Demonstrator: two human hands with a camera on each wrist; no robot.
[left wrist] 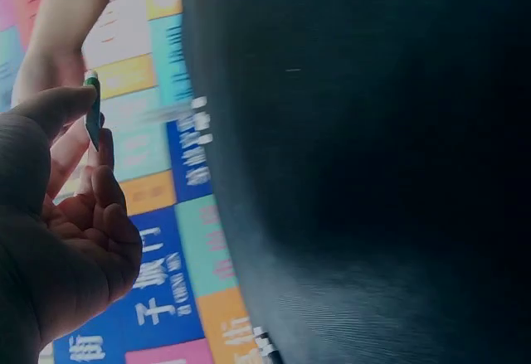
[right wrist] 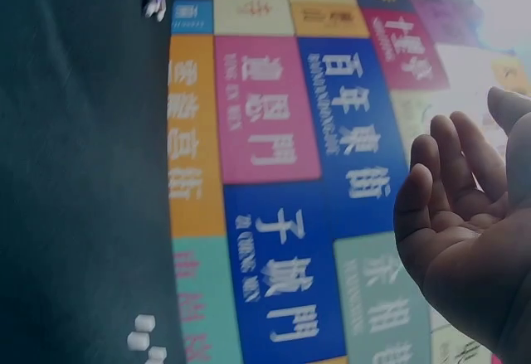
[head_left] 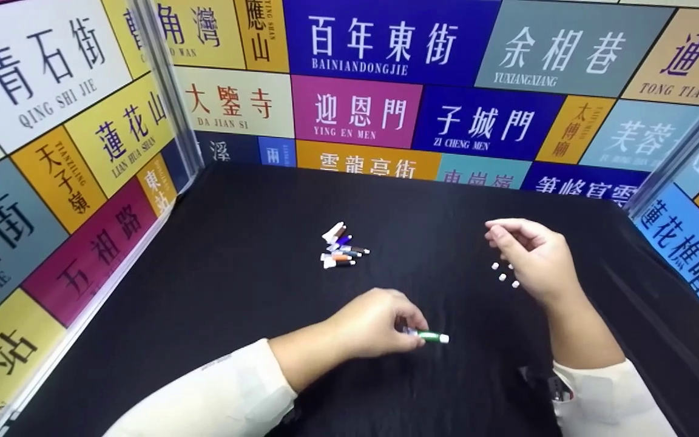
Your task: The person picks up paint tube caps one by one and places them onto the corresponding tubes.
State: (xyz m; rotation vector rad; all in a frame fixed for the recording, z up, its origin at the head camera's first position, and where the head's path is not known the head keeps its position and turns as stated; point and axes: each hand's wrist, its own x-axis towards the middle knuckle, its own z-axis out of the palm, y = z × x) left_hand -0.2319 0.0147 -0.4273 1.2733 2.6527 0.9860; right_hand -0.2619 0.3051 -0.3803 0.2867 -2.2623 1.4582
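My left hand (head_left: 380,325) pinches a small green tube with a white end (head_left: 433,336) between thumb and fingertips, low over the black table. In the left wrist view the green tube (left wrist: 93,111) stands on edge between the thumb and a finger. To the right, my right hand (head_left: 537,258) is raised near several small white pieces (head_left: 502,277), like little caps, partly hidden by it. The right wrist view shows that hand (right wrist: 465,215) with loosely bent fingers, the thumb apart from them and nothing visible between.
A loose pile of small tubes (head_left: 340,258) in brown, blue, orange and black lies farther back, left of centre. Black cloth covers the table (head_left: 204,291). Printed panels (head_left: 355,112) with coloured street-name signs stand behind it and at both sides.
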